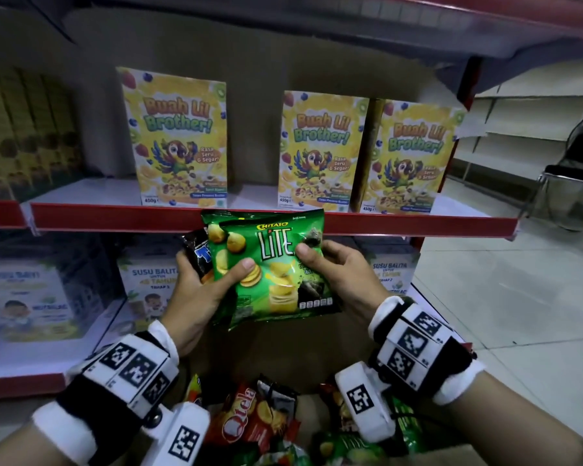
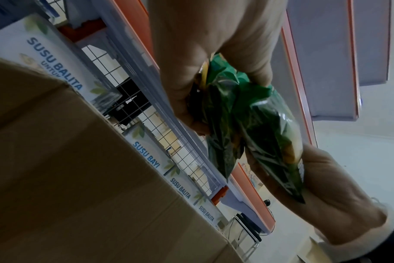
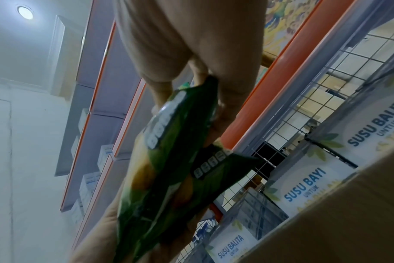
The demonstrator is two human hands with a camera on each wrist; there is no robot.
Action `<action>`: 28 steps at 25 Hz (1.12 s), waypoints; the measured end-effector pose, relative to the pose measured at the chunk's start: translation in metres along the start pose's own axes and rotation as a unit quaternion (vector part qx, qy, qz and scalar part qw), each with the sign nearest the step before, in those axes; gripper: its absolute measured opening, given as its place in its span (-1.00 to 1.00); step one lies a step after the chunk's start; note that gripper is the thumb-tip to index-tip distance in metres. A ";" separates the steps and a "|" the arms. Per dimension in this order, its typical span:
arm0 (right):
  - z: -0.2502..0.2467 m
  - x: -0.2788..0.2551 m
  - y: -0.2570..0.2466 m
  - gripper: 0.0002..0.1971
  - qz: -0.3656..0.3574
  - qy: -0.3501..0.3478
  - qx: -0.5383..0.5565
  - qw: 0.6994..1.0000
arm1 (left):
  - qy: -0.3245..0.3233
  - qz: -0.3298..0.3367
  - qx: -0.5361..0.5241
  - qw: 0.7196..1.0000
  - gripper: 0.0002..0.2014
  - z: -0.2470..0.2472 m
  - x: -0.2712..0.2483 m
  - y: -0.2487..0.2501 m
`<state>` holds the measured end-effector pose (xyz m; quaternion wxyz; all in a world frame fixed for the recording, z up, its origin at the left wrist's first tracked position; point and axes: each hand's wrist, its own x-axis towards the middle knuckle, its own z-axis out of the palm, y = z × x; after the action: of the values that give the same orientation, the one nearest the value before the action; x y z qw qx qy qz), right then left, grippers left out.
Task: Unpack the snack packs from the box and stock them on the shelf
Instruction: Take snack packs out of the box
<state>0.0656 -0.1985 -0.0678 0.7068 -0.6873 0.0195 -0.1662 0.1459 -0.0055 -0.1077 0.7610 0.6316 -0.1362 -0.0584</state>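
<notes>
Both hands hold a small stack of snack packs in front of the red shelf edge [image 1: 283, 223]. The front one is a green Chitato Lite pack [image 1: 276, 274], with a second green pack behind it and a dark pack [image 1: 197, 255] at the left. My left hand [image 1: 202, 284] grips the stack from the left, thumb across the front pack. My right hand [image 1: 330, 267] pinches the front pack's right edge. The green packs [image 2: 254, 128] show edge-on in the left wrist view, and the green pack [image 3: 169, 169] also in the right wrist view. Below, the cardboard box [image 1: 276, 351] holds several more packs, among them a red Qtela pack [image 1: 249, 422].
Three yellow cereal boxes [image 1: 179, 136] stand on the upper shelf, with a gap between the first and second. Milk formula boxes [image 1: 31, 297] fill the lower shelf behind wire dividers. Tiled floor and a chair [image 1: 569, 183] lie to the right.
</notes>
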 end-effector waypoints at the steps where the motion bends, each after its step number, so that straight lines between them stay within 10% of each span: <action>1: 0.001 0.000 0.000 -0.69 -0.010 0.019 -0.011 1.000 | -0.009 -0.002 -0.008 1.000 0.43 0.001 -0.001 0.000; 18: 0.004 -0.009 -0.015 -0.67 0.047 0.049 0.111 0.991 | -0.010 0.021 -0.007 1.000 0.50 -0.001 0.000 -0.001; 28: -0.003 0.003 -0.009 -0.86 -0.027 0.147 -0.011 0.989 | -0.019 0.048 -0.046 0.998 0.39 0.004 0.005 0.003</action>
<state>0.0660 -0.2021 -0.0582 0.6841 -0.6632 0.1069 -0.2843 0.1497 -0.0099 -0.1029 0.7886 0.5872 -0.1779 -0.0398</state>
